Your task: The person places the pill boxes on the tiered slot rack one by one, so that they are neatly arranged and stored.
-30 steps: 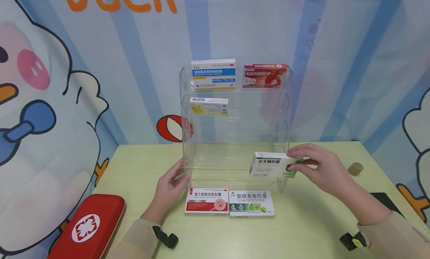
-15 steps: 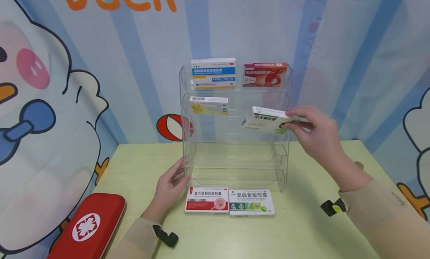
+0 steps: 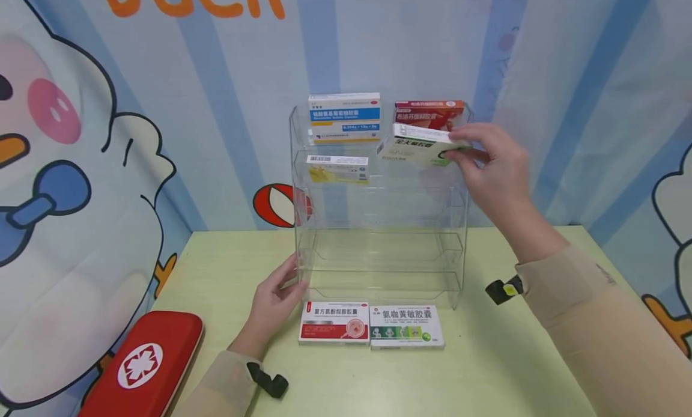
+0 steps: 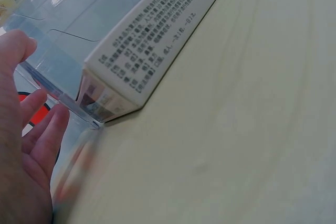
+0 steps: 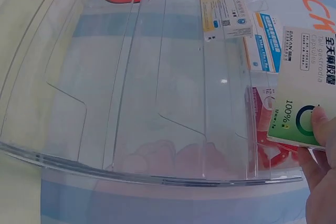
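Observation:
My right hand [image 3: 494, 167] pinches the right end of a white-and-green medicine box [image 3: 416, 146]. That box is tilted in front of the clear display rack [image 3: 378, 249], at the height between its top and second tiers. Behind it, a red medicine box [image 3: 427, 112] on the top tier is partly covered. My left hand [image 3: 274, 300] holds the rack's lower left side edge, with the thumb and fingers on either side of the panel in the left wrist view. A blue-and-white medicine box [image 3: 345, 119] stands at the top left, and a yellow-and-white medicine box [image 3: 337, 169] one tier below.
Before the rack's foot lie a red-and-white medicine box [image 3: 334, 322] and a white-and-green flat box [image 3: 406, 325], side by side on the table [image 3: 476, 369]. A red case [image 3: 143, 363] with a white emblem lies at the left. A printed curtain [image 3: 232, 74] hangs behind.
My right hand has lifted the white-and-green medicine box from the rack's lower part up to near the top tier, slightly leftward. The left hand has stayed on the rack's edge.

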`<action>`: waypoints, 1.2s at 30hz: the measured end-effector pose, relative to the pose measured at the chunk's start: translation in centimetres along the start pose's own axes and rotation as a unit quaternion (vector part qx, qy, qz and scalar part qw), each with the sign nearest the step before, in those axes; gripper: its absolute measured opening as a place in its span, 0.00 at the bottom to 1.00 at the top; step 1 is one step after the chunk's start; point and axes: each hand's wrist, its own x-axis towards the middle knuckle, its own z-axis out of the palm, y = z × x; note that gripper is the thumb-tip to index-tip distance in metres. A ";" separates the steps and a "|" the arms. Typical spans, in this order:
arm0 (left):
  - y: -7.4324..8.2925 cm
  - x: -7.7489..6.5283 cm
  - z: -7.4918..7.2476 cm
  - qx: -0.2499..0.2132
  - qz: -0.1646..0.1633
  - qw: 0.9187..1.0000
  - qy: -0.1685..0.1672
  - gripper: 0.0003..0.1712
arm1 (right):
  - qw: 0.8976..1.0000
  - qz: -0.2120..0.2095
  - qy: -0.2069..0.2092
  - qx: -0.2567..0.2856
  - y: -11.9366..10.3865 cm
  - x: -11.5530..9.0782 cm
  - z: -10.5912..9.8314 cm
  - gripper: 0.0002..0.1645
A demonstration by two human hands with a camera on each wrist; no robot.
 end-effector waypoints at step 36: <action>-0.4 0.0 0.1 0.006 0.011 1.000 0.002 0.40 | 0.979 0.028 -0.139 -0.149 1.0 0.4 2.2 0.13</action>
